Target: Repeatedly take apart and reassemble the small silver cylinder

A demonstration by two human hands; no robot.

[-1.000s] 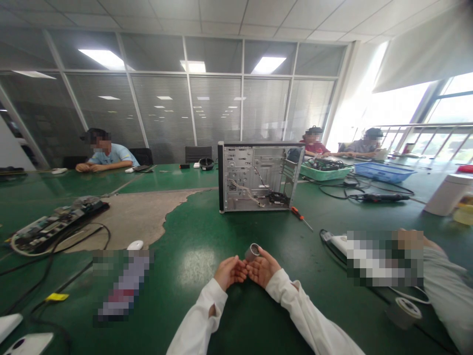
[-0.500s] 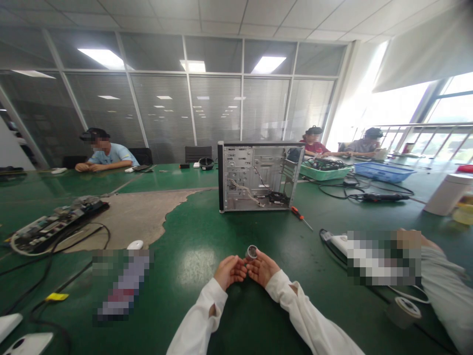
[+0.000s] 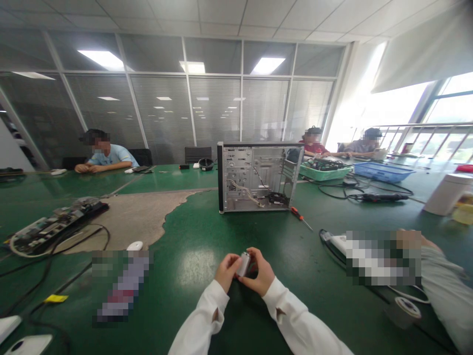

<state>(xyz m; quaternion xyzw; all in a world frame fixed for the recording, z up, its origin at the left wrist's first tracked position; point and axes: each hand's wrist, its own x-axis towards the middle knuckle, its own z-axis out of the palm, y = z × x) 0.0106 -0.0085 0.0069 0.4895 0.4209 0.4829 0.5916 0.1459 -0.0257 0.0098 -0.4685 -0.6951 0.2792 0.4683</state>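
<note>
The can has turned, so its side shows. The left hand has moved in, nearly closed, and pinches it. The right hand is half open, curled by it, and seems to hold it too. All are in front of the case.

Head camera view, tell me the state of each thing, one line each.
Gray cylinder: held, tilted
Left hand: fingers closed on the cylinder
Right hand: curled around the cylinder
Computer case: standing, near side open
Screwdriver: lying flat, beside the case
Green basket: loaded
</note>
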